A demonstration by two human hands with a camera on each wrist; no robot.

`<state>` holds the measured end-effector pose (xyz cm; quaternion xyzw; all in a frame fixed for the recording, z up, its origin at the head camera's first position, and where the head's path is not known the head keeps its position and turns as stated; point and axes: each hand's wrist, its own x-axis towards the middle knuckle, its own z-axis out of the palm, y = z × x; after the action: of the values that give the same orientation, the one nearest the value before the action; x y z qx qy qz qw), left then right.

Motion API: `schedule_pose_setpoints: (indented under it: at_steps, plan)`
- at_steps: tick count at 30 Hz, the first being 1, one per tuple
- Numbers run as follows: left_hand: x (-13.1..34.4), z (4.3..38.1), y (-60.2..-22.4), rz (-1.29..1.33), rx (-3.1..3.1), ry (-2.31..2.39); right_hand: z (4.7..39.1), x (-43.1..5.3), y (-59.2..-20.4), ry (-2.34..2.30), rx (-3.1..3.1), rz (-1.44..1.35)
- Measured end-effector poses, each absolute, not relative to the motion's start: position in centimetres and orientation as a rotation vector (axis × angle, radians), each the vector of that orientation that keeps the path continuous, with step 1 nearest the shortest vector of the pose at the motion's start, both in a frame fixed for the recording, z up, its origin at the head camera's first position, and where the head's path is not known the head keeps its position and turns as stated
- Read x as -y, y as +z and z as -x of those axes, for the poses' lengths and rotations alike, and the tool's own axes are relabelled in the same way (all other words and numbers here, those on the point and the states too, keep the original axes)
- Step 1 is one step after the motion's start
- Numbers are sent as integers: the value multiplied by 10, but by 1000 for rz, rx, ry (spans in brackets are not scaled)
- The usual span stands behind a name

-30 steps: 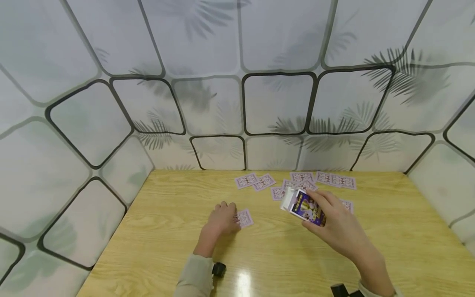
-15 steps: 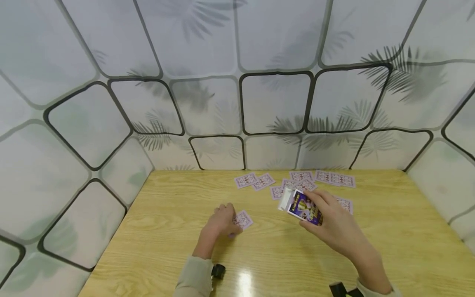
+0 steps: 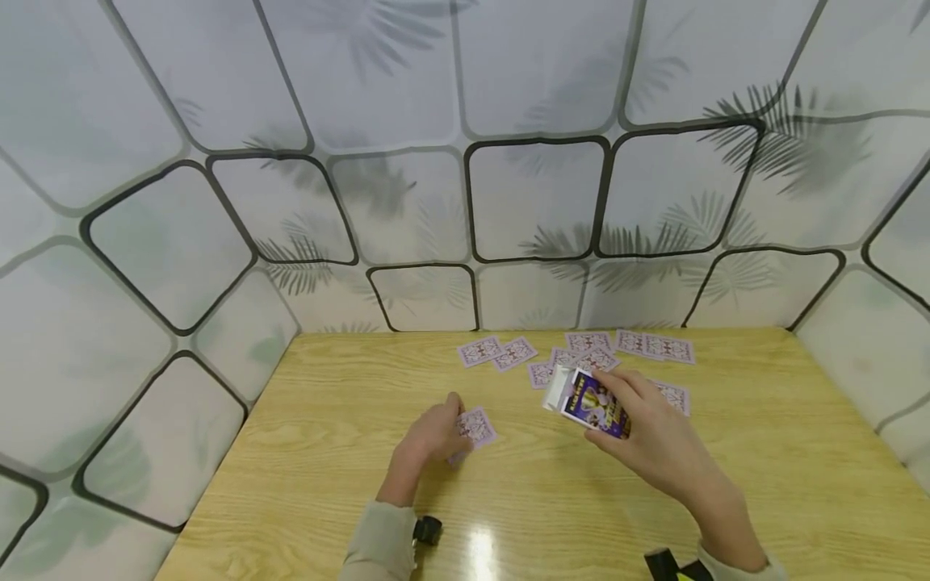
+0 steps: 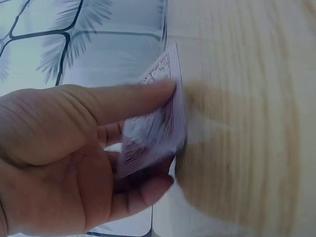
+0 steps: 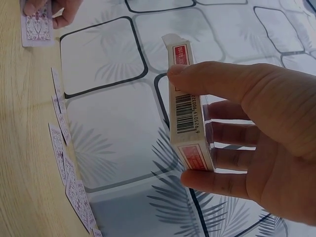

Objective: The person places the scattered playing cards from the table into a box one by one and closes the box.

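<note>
Wall (image 3: 182, 258) with dark outlines and leaf prints rises at left and runs behind the wooden table (image 3: 291, 484). Next, the left hand (image 3: 434, 434) pinches at least one patterned card (image 3: 478, 428) between thumb and fingers, close to the tabletop. Farther back lie a pair of cards (image 3: 497, 353), then a loose cluster (image 3: 596, 359). Before it, the right hand (image 3: 661, 436) grips a purple-fronted box (image 3: 596, 403) above the table, white flap (image 3: 556, 389) jutting leftward. Beyond that hand lie a row of cards (image 3: 672, 349) and a half-hidden card (image 3: 676, 399).
</note>
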<state>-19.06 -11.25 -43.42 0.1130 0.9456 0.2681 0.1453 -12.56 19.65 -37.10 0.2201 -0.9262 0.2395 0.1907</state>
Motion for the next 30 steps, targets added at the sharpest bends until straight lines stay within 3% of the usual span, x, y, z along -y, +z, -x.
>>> schedule_pose_setpoints:
  at_steps: [11,30]
  plan:
    - [110,193,-416,-462,-2706,1112,123,-194,-368,691,2589,-636]
    - [92,156,-359,-623,-2547,1748,120,-188,-368,690,2581,-696]
